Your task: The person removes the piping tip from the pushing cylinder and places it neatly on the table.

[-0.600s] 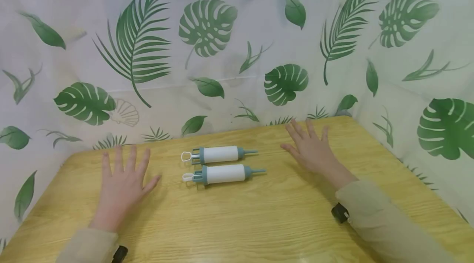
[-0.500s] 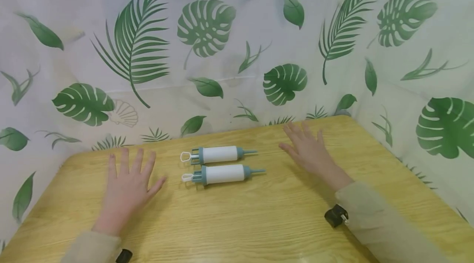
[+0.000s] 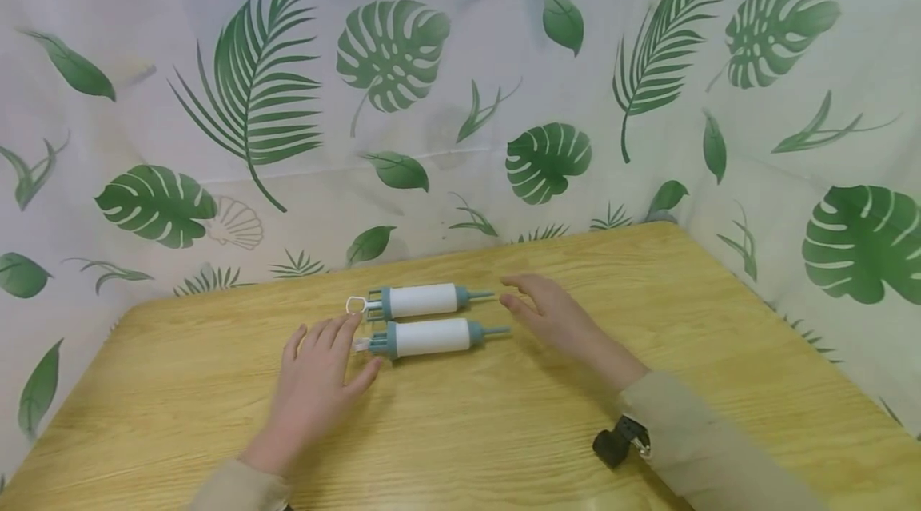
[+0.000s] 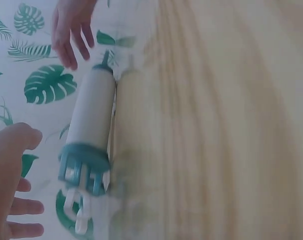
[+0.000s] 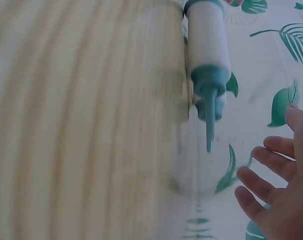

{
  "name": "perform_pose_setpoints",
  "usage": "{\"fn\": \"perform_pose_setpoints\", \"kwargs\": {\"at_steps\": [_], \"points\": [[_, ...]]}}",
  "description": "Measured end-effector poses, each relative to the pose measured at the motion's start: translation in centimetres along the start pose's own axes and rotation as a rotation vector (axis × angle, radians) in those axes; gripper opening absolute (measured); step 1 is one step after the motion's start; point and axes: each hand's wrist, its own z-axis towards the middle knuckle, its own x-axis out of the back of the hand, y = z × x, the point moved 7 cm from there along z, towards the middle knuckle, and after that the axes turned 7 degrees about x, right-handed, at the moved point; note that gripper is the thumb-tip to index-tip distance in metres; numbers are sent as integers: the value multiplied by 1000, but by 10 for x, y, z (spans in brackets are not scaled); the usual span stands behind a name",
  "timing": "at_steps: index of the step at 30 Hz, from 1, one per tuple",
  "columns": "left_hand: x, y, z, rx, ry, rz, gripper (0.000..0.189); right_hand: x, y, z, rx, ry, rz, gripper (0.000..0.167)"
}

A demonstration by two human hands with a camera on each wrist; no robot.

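Observation:
Two syringe-like dispensers lie side by side on the table, each with a white barrel, teal end caps, a thin teal nozzle toward the right and a white loop handle toward the left. The far dispenser (image 3: 424,300) is a little behind the near dispenser (image 3: 433,337). My left hand (image 3: 316,383) hovers at the handle end of the near dispenser, fingers relaxed and partly covering its loop; the left wrist view shows a gap between fingers and tool. My right hand (image 3: 557,319), fingers loosely bent and holding nothing, is just beyond the far dispenser's nozzle tip.
The wooden table (image 3: 460,431) extends around the dispensers. A white cloth (image 3: 460,175) printed with green leaves hangs behind the table and along its right side. A black strap device (image 3: 620,441) sits at my right wrist.
My left hand has moved right, from the table's left part to the dispensers' handles. My right hand has moved left toward the nozzles, its fingers less spread. The dispensers have stayed in place.

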Motion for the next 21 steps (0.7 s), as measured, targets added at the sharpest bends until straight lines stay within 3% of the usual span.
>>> {"fn": "perform_pose_setpoints", "kwargs": {"at_steps": [5,14,17,21], "points": [[-6,11,-1,37,30,-118,66,-17,-8,4,-7,-48,133,49],[-23,18,-1,111,142,-353,57,-36,-8,9,-7,-90,174,52],[-29,17,-3,121,169,-371,55,-43,-8,7,20,-103,151,58],[-29,18,-4,82,238,-347,55,-50,-8,6,75,-106,148,61]]}}
